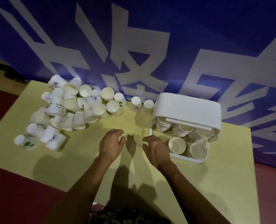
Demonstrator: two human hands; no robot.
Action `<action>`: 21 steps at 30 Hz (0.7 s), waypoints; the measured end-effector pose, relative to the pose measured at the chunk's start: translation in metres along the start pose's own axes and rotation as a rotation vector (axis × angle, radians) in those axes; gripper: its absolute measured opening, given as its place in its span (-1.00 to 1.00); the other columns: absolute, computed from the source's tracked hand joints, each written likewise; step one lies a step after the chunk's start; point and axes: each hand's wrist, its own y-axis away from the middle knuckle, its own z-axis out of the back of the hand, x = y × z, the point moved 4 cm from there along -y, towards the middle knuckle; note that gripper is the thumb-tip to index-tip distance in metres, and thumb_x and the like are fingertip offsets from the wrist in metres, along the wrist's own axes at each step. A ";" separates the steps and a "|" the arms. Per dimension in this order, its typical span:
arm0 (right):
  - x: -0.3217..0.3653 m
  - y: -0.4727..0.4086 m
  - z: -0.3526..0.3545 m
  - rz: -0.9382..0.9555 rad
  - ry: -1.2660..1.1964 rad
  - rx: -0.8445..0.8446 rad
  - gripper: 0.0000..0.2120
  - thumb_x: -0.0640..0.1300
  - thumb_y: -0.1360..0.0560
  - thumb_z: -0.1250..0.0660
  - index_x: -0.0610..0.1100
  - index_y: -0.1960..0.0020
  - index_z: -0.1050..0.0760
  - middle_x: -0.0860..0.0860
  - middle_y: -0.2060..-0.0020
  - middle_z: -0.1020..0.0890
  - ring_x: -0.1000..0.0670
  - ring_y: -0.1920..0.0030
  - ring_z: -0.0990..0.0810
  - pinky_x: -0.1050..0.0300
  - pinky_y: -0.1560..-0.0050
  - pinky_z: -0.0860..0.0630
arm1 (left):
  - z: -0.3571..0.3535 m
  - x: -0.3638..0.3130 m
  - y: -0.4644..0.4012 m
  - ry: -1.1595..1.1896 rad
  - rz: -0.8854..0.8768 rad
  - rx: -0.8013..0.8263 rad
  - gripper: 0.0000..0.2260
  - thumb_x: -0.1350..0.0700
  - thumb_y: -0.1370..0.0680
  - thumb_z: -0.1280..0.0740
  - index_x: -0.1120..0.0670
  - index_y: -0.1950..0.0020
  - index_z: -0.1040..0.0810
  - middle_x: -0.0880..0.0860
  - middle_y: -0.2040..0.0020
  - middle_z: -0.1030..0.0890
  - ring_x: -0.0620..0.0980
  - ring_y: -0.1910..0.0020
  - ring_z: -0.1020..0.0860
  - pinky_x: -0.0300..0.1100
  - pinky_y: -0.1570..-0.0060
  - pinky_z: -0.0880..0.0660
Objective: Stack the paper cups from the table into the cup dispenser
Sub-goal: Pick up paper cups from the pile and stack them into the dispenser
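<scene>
Fingers loosely curled on both sides, nothing in them: the left hand and the right hand hover side by side over the pale yellow table, palms down, a small gap between them. Just right of the right hand stands the white cup dispenser, lid on top, stacked cups showing behind its clear front, and two open cups sit mouth-up in its base tray. Far left, a jumbled heap of paper cups sprawls across the table's back corner, against a blue banner with big white characters.
</scene>
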 end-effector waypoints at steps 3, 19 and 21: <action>0.017 -0.035 -0.005 -0.011 0.002 0.005 -0.71 -0.09 -0.52 -0.25 -0.11 -0.20 -0.56 -0.05 -0.11 -0.61 -0.16 -0.09 -0.59 -0.03 -0.03 -0.55 | 0.013 0.025 -0.028 0.011 0.042 -0.003 -0.71 0.07 -0.54 -0.30 0.04 -0.26 -0.53 0.02 -0.16 -0.58 0.04 -0.14 -0.53 -0.12 -0.02 -0.46; 0.017 -0.185 -0.029 -0.397 0.196 -0.058 -0.47 -0.16 -0.55 -0.28 -0.03 -0.48 -0.22 -0.07 -0.55 -0.08 -0.22 -0.53 -0.01 -0.27 -0.44 -0.23 | 0.020 0.114 -0.146 -0.059 0.010 0.129 -0.70 0.12 -0.51 -0.33 0.09 -0.24 -0.51 0.10 -0.17 -0.54 0.14 -0.15 -0.47 0.02 -0.03 -0.49; 0.011 -0.195 -0.037 -0.412 0.204 -0.024 -0.37 -0.16 -0.51 -0.37 -0.03 -0.51 -0.18 -0.09 -0.57 -0.04 -0.27 -0.53 -0.01 -0.23 -0.45 -0.17 | 0.017 0.119 -0.153 -0.044 -0.011 0.151 -0.75 0.13 -0.51 -0.32 0.09 -0.17 -0.55 0.08 -0.11 -0.58 0.13 -0.10 -0.51 -0.03 0.01 -0.51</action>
